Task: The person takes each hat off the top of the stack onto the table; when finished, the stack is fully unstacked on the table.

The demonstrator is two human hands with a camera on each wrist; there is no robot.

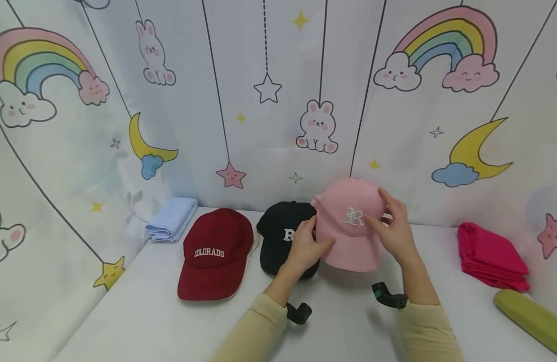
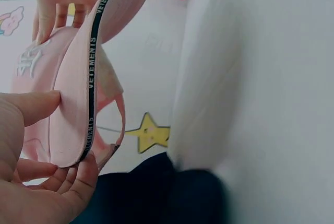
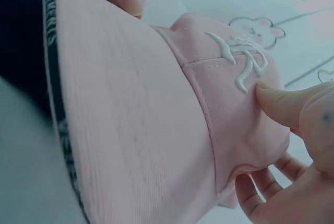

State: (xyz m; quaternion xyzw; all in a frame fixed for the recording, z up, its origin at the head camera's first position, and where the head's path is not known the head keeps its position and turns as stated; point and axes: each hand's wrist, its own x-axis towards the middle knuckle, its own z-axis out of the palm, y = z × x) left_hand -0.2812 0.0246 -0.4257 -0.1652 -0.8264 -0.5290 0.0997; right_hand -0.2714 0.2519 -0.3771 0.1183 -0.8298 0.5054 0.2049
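Observation:
Both hands hold a pink baseball cap [image 1: 350, 246] above the white table, its brim pointing down toward me. My left hand [image 1: 304, 246] grips the brim's left side, thumb on top and fingers beneath, as the left wrist view shows with the brim [image 2: 73, 98] edge-on. The right hand [image 1: 393, 226] pinches the crown, thumb beside the white embroidered letter [image 3: 245, 62] and fingers on the far side. A black cap [image 1: 278, 251] lies just left of the pink one, partly hidden by the left hand. Further left lies a dark red cap [image 1: 219, 236] lettered COLORADO.
A folded light blue cloth [image 1: 171, 219] lies at the back left of the table [image 1: 138, 301]. At the right are a folded bright pink cloth [image 1: 491, 256] and a long green object [image 1: 532, 317]. A patterned curtain [image 1: 269, 130] stands behind.

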